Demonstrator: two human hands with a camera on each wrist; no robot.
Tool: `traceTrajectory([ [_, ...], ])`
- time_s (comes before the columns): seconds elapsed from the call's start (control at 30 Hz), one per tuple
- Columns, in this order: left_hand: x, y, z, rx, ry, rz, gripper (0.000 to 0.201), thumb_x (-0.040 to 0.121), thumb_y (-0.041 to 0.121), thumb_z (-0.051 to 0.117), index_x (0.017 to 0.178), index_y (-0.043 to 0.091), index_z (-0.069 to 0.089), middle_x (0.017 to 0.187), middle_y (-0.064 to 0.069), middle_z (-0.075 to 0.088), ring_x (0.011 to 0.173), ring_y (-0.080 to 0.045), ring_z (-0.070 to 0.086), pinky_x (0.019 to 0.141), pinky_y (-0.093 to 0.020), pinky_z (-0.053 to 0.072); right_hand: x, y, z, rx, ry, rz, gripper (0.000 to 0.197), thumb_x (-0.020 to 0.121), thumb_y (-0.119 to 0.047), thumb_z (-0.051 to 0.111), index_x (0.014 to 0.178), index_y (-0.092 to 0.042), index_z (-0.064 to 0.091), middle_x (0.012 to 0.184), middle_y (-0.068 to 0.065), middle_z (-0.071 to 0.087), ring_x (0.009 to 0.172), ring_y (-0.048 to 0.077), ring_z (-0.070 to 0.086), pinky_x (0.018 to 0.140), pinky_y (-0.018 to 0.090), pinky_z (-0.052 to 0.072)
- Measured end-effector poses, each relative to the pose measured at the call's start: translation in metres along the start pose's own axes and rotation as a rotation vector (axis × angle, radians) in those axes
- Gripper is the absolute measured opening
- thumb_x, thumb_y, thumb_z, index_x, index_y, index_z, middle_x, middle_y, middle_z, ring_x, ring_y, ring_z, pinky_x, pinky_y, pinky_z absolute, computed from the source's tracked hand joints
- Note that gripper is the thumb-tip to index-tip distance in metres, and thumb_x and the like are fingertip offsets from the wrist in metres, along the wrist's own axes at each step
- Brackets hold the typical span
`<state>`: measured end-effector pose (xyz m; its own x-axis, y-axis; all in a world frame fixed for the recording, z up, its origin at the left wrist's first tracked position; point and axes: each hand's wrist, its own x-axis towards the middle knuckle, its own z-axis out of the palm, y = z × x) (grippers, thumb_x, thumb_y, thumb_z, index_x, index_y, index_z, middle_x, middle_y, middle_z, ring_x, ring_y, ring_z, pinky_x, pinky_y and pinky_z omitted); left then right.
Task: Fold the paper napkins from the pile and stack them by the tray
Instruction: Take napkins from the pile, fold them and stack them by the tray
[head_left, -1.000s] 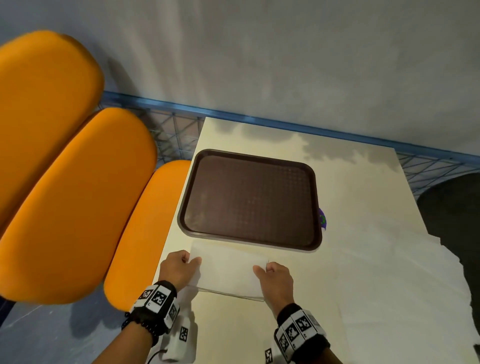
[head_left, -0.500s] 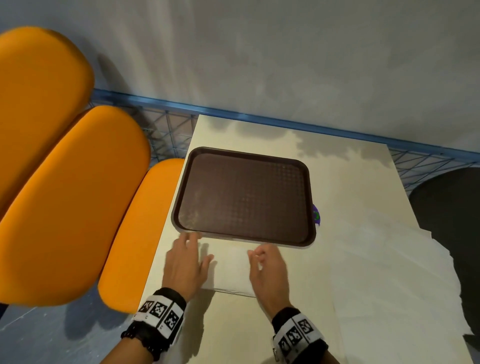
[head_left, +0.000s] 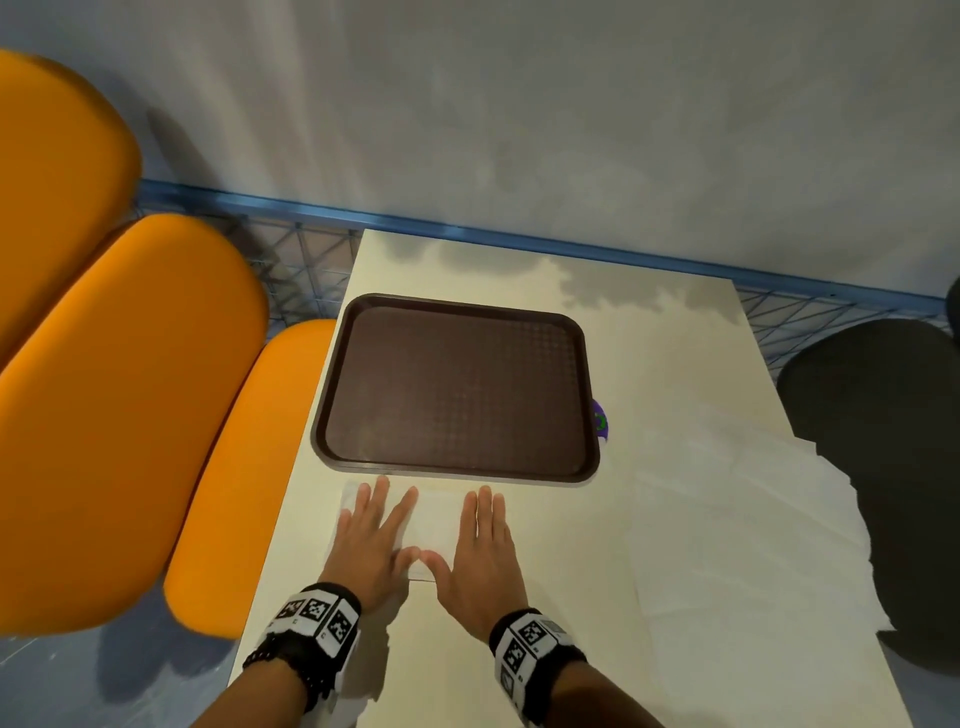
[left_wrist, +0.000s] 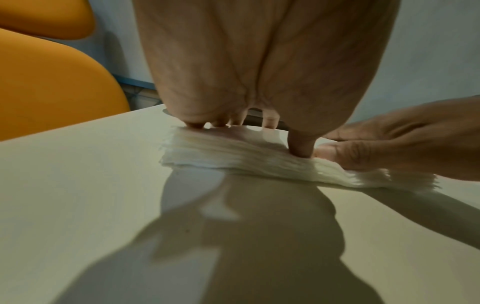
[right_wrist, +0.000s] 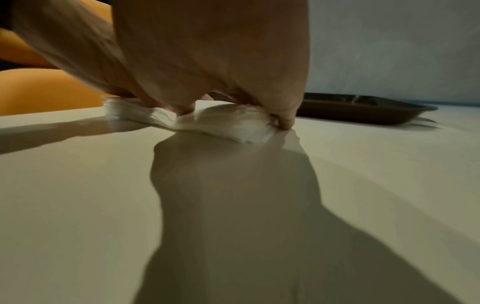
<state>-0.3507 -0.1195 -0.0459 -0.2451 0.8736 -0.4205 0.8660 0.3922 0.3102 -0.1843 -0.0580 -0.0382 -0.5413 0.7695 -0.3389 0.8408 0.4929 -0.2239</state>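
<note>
The stack (head_left: 434, 519), near the tabletop's left edge beside the tray (head_left: 460, 387), is pressed by the left hand (head_left: 371, 540) and right hand (head_left: 480, 551), fingers spread; even pressure is advised.

Folded stack (head_left: 434, 519) lies before tray (head_left: 332, 415) (pile (head_left: 737, 519) right).

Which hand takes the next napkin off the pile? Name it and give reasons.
Right, probably. The right hand lies nearer the unfolded pile at the table's right side. The left hand is farther off, pressing flat on the folded stack beside the tray, and can steady it.
</note>
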Motion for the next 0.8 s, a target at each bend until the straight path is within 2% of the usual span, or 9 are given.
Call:
traceTrajectory([
  [0.13, 0.002, -0.010, -0.001, -0.020, -0.054, -0.024, 0.100, 0.074, 0.090, 0.020, 0.154, 0.039, -0.010, 0.159, -0.001, -0.029, 0.150, -0.033, -0.021, 0.117, -0.063, -0.001, -0.002, 0.008, -0.013, 0.041, -0.081, -0.013, 0.099, 0.091, -0.080, 0.025, 0.157, -0.017, -0.013, 0.165, 0.011, -0.021, 0.153, 0.032, -0.015, 0.121, 0.047, 0.000],
  [0.2, 0.002, -0.008, -0.005, -0.008, -0.085, -0.045, 0.111, 0.073, 0.086, 0.046, 0.155, 0.038, -0.012, 0.161, -0.003, -0.028, 0.150, -0.033, -0.022, 0.117, -0.063, 0.001, -0.008, 0.014, -0.027, 0.087, -0.061, -0.047, 0.092, 0.093, -0.072, 0.039, 0.158, -0.022, -0.003, 0.167, 0.010, -0.012, 0.154, 0.032, -0.010, 0.122, 0.050, 0.004],
  [0.3, -0.004, 0.003, -0.018, 0.071, -0.095, -0.079, 0.120, 0.073, 0.070, 0.069, 0.156, 0.035, -0.010, 0.164, -0.006, -0.021, 0.151, -0.034, -0.018, 0.119, -0.063, 0.006, -0.027, 0.034, -0.046, 0.274, 0.022, -0.067, 0.054, 0.097, -0.045, 0.051, 0.146, -0.024, 0.040, 0.158, 0.007, 0.031, 0.146, 0.026, 0.030, 0.119, 0.043, 0.030],
  [0.4, -0.012, 0.023, -0.028, 0.080, -0.034, -0.088, 0.119, 0.068, 0.077, 0.067, 0.157, 0.034, 0.001, 0.166, -0.006, -0.011, 0.153, -0.032, -0.011, 0.120, -0.057, 0.000, -0.049, 0.083, -0.059, 0.518, 0.136, 0.092, 0.019, 0.095, -0.031, 0.056, 0.107, -0.021, 0.067, 0.113, -0.001, 0.063, 0.102, 0.016, 0.062, 0.092, 0.038, 0.051],
  [0.47, -0.019, 0.048, -0.028, 0.036, 0.007, -0.045, 0.104, 0.073, 0.072, 0.067, 0.155, 0.034, 0.016, 0.167, -0.005, 0.003, 0.154, -0.029, -0.002, 0.120, -0.054, -0.001, -0.065, 0.129, -0.064, 0.556, 0.164, 0.239, 0.014, 0.094, -0.027, 0.058, 0.092, -0.019, 0.069, 0.095, -0.004, 0.070, 0.088, 0.013, 0.064, 0.083, 0.035, 0.054],
  [0.6, -0.026, 0.124, -0.012, -0.196, -0.058, 0.178, 0.050, 0.089, 0.053, 0.063, 0.133, 0.034, 0.050, 0.141, 0.007, 0.051, 0.126, -0.014, 0.050, 0.107, -0.032, 0.039, -0.110, 0.222, -0.072, 0.537, 0.175, 0.550, 0.009, 0.093, -0.028, 0.063, 0.090, -0.021, 0.069, 0.093, -0.006, 0.071, 0.087, 0.014, 0.066, 0.077, 0.029, 0.053],
  [0.67, -0.028, 0.169, 0.001, -0.238, -0.231, 0.263, 0.043, 0.086, 0.064, 0.058, 0.121, 0.042, 0.049, 0.131, 0.014, 0.054, 0.118, -0.007, 0.054, 0.102, -0.026, 0.042, -0.129, 0.261, -0.069, 0.517, 0.172, 0.688, 0.013, 0.092, -0.033, 0.065, 0.100, -0.022, 0.067, 0.102, -0.004, 0.068, 0.094, 0.016, 0.064, 0.081, 0.027, 0.049],
  [0.73, -0.026, 0.208, 0.023, -0.261, -0.335, 0.310, 0.070, 0.072, 0.088, 0.042, 0.124, 0.042, 0.049, 0.137, 0.016, 0.050, 0.124, -0.006, 0.052, 0.106, -0.024, 0.039, -0.140, 0.293, -0.065, 0.523, 0.167, 0.757, 0.022, 0.092, -0.035, 0.067, 0.108, -0.021, 0.064, 0.109, 0.000, 0.067, 0.098, 0.017, 0.062, 0.085, 0.027, 0.047],
  [0.8, -0.019, 0.241, 0.043, -0.129, -0.357, 0.359, 0.072, 0.082, 0.080, 0.044, 0.139, 0.035, 0.046, 0.157, 0.009, 0.033, 0.143, -0.011, 0.034, 0.118, -0.027, 0.025, -0.145, 0.317, -0.063, 0.547, 0.186, 0.790, 0.028, 0.091, -0.036, 0.069, 0.112, -0.018, 0.062, 0.114, 0.004, 0.067, 0.104, 0.019, 0.062, 0.088, 0.027, 0.045],
])
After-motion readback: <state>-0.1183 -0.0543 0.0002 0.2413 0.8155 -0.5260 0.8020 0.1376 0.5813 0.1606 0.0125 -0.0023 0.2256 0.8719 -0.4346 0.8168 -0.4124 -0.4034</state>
